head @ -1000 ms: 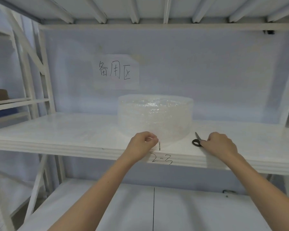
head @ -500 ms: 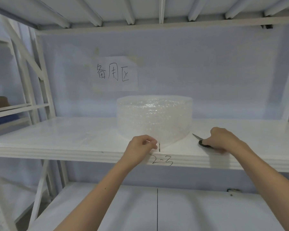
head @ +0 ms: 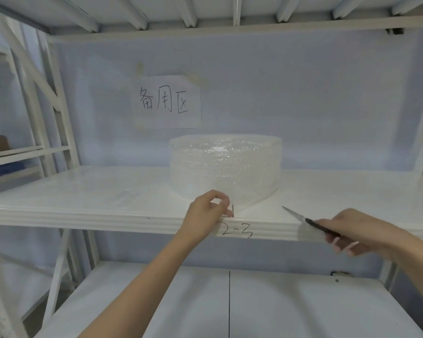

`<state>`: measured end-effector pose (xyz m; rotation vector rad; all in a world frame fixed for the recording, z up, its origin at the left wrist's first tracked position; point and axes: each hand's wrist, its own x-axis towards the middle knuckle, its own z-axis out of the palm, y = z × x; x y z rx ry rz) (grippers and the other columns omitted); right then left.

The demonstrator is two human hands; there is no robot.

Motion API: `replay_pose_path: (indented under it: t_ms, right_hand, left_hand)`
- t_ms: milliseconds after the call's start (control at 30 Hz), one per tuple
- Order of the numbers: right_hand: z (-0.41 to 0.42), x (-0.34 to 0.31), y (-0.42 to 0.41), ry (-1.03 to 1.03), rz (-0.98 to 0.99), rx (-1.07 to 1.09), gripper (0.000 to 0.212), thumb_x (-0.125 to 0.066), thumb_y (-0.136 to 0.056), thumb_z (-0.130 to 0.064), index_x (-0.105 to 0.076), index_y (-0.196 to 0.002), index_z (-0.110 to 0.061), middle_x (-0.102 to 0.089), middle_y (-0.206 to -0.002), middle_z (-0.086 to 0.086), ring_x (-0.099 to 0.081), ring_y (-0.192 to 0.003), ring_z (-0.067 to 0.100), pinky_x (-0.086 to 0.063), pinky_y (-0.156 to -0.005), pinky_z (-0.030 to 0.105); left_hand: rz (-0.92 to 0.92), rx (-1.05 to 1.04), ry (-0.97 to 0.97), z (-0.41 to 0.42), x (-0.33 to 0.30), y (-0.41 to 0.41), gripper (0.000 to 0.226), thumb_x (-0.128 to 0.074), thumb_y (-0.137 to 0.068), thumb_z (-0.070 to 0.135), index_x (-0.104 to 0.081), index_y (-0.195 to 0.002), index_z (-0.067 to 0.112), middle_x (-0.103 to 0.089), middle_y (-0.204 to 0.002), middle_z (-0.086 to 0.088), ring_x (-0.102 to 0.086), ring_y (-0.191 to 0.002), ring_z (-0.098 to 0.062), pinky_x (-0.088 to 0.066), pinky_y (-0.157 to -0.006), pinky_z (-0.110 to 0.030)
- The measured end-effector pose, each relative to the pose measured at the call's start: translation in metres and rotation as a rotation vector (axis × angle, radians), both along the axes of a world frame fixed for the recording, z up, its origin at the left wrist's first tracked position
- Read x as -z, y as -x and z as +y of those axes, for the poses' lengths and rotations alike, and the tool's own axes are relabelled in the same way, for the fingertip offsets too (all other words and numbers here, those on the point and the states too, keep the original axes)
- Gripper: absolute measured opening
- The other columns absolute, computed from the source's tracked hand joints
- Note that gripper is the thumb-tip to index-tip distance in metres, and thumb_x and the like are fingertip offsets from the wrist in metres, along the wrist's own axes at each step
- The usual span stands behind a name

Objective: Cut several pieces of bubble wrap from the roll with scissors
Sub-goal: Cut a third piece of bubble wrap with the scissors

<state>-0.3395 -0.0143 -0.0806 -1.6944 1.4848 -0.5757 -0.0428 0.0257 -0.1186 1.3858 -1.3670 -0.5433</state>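
Bubble wrap roll [head: 225,169]: 1 roll, standing on end on the white shelf [head: 83,191], near the front edge and roughly central. Its loose end hangs at the front of the roll, directly above the handwritten mark "2-3" [head: 236,231] on the shelf lip.

Task status: judged at the starting stage. No separate cut piece can be made out with certainty; a faint clear patch lies on the shelf to the left of the roll, but it is too indistinct to identify. All of the required pieces appear to remain to be cut.

Left hand [head: 206,211]: the fingers [head: 221,198] are curled and pinch the loose end of the wrap at the front of the roll.

Right hand [head: 359,231]: positioned to the right of the roll, off the front edge of the shelf, with fingers clamped around the dark handles of the scissors [head: 303,219]. The blades point left toward the roll and appear closed. The tip is apart from the wrap; no cut has begun.

Remaining steps, as judged: draw out a length, open the blades, cut across, repeat.

Count:
- Bubble wrap rolls: 1
- Scissors: 1
- Hands: 2
- Paper signs [head: 166,102] on the back wall: 1
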Motion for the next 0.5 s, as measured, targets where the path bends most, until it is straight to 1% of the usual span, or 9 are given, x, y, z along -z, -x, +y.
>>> replay_pose_path:
  t_ms: [67, 100, 167, 200, 233, 300, 367, 433, 500]
  right_hand:
    - [0.010, 0.013, -0.005, -0.090, -0.197, -0.063, 0.029, -0.064, -0.091, -0.025, -0.070, -0.080, 0.001, -0.069, -0.070, 0.006, -0.061, -0.048, 0.013, -0.043, -0.039, 0.019]
    - [0.013, 0.018, -0.008, -0.137, -0.287, -0.092, 0.023, -0.062, -0.092, -0.017, -0.073, -0.085, 0.003, -0.072, -0.076, 0.006, -0.063, -0.049, 0.012, -0.044, -0.037, 0.018]
    - [0.020, 0.030, -0.018, -0.220, -0.413, -0.153, 0.015, -0.061, -0.091, -0.007, -0.074, -0.090, 0.002, -0.074, -0.077, 0.003, -0.066, -0.049, 0.010, -0.043, -0.034, 0.017]
    - [0.023, 0.036, -0.025, -0.254, -0.450, -0.188, 0.011, -0.066, -0.087, -0.006, -0.073, -0.091, 0.002, -0.073, -0.075, 0.002, -0.066, -0.049, 0.010, -0.043, -0.033, 0.017]
    - [0.027, 0.041, -0.032, -0.285, -0.476, -0.226, 0.012, -0.072, -0.081, -0.006, -0.072, -0.090, 0.000, -0.073, -0.074, 0.002, -0.065, -0.050, 0.011, -0.043, -0.033, 0.017]
    - [0.035, 0.053, -0.047, -0.323, -0.490, -0.298, 0.023, -0.076, -0.070, -0.015, -0.069, -0.088, -0.002, -0.073, -0.077, 0.002, -0.064, -0.051, 0.015, -0.042, -0.034, 0.019]
    - [0.041, 0.062, -0.059, -0.344, -0.490, -0.351, 0.029, -0.078, -0.070, -0.027, -0.064, -0.084, -0.005, -0.071, -0.079, 0.004, -0.062, -0.053, 0.017, -0.040, -0.037, 0.021]
    - [0.043, 0.072, -0.068, -0.389, -0.495, -0.381, 0.038, -0.076, -0.076, -0.042, -0.057, -0.079, -0.010, -0.065, -0.077, 0.005, -0.056, -0.052, 0.018, -0.039, -0.039, 0.023]
    - [0.043, 0.081, -0.074, -0.465, -0.515, -0.433, 0.045, -0.069, -0.077, -0.058, -0.053, -0.074, -0.016, -0.058, -0.073, 0.001, -0.051, -0.051, 0.016, -0.039, -0.040, 0.023]
  left_hand:
    - [-0.071, 0.024, -0.038, 0.000, -0.001, -0.001, 0.013, -0.066, -0.087, 0.029, -0.068, -0.100, 0.029, -0.079, -0.080, 0.007, -0.072, -0.082, -0.013, -0.049, -0.072, -0.027]
    - [-0.110, 0.025, -0.048, 0.001, -0.001, -0.002, 0.013, -0.067, -0.085, 0.025, -0.070, -0.097, 0.027, -0.078, -0.080, 0.007, -0.071, -0.079, -0.010, -0.049, -0.071, -0.024]
    - [-0.134, 0.019, -0.045, 0.001, -0.002, -0.005, 0.008, -0.067, -0.085, 0.021, -0.075, -0.086, 0.021, -0.077, -0.079, 0.007, -0.065, -0.068, -0.003, -0.048, -0.071, -0.024]
    - [-0.129, 0.014, -0.044, 0.002, -0.002, -0.006, 0.011, -0.066, -0.085, 0.021, -0.076, -0.082, 0.018, -0.077, -0.079, 0.006, -0.062, -0.065, -0.002, -0.049, -0.072, -0.026]
    - [-0.121, 0.007, -0.049, 0.003, -0.003, -0.007, 0.015, -0.065, -0.086, 0.022, -0.077, -0.079, 0.015, -0.078, -0.079, 0.006, -0.060, -0.065, -0.003, -0.050, -0.073, -0.030]
    - [-0.117, -0.019, -0.064, 0.003, -0.005, -0.008, 0.021, -0.064, -0.087, 0.026, -0.077, -0.076, 0.014, -0.078, -0.079, 0.008, -0.057, -0.068, -0.010, -0.051, -0.071, -0.035]
    - [-0.127, -0.046, -0.074, 0.004, -0.007, -0.009, 0.025, -0.063, -0.087, 0.029, -0.077, -0.072, 0.014, -0.078, -0.077, 0.010, -0.050, -0.065, -0.013, -0.044, -0.064, -0.033]
    - [-0.112, -0.042, -0.084, 0.005, -0.008, -0.008, 0.025, -0.064, -0.088, 0.029, -0.078, -0.074, 0.015, -0.078, -0.078, 0.010, -0.049, -0.062, -0.010, -0.039, -0.061, -0.028]
    - [-0.060, -0.017, -0.093, 0.007, -0.009, -0.006, 0.022, -0.065, -0.090, 0.026, -0.078, -0.080, 0.012, -0.079, -0.081, 0.006, -0.053, -0.059, 0.000, -0.039, -0.061, -0.022]
